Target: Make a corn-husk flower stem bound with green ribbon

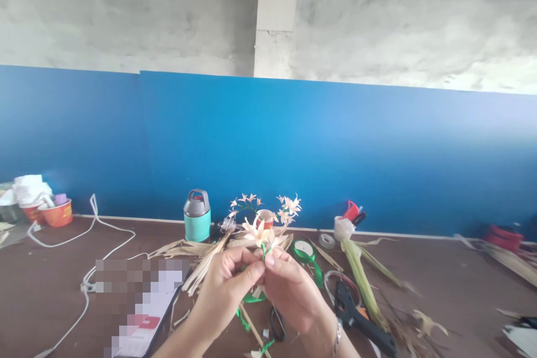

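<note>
My left hand [224, 285] and my right hand [291, 288] meet over the middle of the table. Each has its thumb and fingertips pinched on the green-wrapped stems of pale cream artificial flowers [255, 232]. The petals rise just above my fingertips, and the lower stems are hidden by my fingers. Behind them, more small flowers [289, 208] on thin green stems stand by a paper cup [266, 218]. Dried husk strips [205, 263] lie around my hands. To the right is a roll of green ribbon [305, 250], partly unwound. Scissors [277, 324] lie below my hands.
A black glue gun [361, 319] lies at the right, beside long green-yellow stalks [363, 285] and a tape roll [326, 241]. A teal flask [197, 218] stands at the back. White cable [88, 274] and red cups [57, 213] are at the left. A blue partition [251, 140] closes off the back.
</note>
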`<state>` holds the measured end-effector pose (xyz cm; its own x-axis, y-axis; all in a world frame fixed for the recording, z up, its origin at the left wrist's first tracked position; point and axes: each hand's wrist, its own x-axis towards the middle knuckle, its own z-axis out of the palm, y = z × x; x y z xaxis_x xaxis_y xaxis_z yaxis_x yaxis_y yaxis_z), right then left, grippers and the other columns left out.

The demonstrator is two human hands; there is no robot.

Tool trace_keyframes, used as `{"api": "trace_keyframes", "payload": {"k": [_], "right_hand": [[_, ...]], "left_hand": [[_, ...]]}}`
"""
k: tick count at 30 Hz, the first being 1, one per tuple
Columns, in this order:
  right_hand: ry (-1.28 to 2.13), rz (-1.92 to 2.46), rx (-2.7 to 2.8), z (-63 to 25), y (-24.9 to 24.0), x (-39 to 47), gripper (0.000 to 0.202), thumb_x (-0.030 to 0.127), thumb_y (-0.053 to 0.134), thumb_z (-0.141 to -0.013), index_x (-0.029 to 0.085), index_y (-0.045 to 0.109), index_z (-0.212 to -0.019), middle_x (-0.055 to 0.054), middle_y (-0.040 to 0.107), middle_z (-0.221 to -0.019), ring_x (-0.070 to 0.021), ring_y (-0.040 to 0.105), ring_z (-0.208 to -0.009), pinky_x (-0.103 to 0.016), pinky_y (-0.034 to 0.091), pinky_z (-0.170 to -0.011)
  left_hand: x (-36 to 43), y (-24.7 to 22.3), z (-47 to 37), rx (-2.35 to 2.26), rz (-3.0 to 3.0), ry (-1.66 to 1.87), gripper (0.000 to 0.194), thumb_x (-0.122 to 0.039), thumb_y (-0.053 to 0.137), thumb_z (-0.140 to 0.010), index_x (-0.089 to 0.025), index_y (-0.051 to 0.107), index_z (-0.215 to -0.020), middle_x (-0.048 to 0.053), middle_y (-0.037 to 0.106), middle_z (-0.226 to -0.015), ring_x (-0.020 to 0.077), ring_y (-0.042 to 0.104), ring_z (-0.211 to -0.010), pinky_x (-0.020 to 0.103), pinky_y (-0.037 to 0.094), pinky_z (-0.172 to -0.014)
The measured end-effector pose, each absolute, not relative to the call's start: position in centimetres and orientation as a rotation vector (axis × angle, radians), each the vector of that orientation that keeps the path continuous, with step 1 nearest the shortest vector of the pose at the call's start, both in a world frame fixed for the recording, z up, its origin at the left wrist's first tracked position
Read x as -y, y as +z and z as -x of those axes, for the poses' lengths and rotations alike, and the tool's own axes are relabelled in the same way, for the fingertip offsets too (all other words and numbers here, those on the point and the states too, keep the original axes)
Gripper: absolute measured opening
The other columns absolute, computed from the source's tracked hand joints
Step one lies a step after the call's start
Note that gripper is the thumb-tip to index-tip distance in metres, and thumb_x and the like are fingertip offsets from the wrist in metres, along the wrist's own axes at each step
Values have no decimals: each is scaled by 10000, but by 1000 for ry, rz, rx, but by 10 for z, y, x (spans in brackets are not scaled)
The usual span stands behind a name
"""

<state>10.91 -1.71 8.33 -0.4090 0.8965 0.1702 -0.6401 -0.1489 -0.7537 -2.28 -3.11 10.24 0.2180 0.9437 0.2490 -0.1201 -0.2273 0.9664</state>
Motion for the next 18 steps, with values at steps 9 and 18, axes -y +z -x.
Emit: {"api": "trace_keyframes", "payload": {"k": [9,18], "right_hand": [[1528,562,1036,-111,101,26,202,302,772,-620,159,641,-566,7,563,-579,-133,448,-605,-282,361,-673],[1517,634,995,-111,100,26,207,269,752,-633,159,601,-544,26,525,-557,-118,422,-583,-273,354,-649]], "left_hand": [[30,106,32,-920,-1614,1214,156,-290,574,-736,-171,671,-709,9,575,-576,110,460,-512,216,357,-442],[26,104,34,-1043,-1814,1186,157,-252,529,-793,-172,628,-703,-28,520,-547,93,418,-490,212,355,-462]]}}
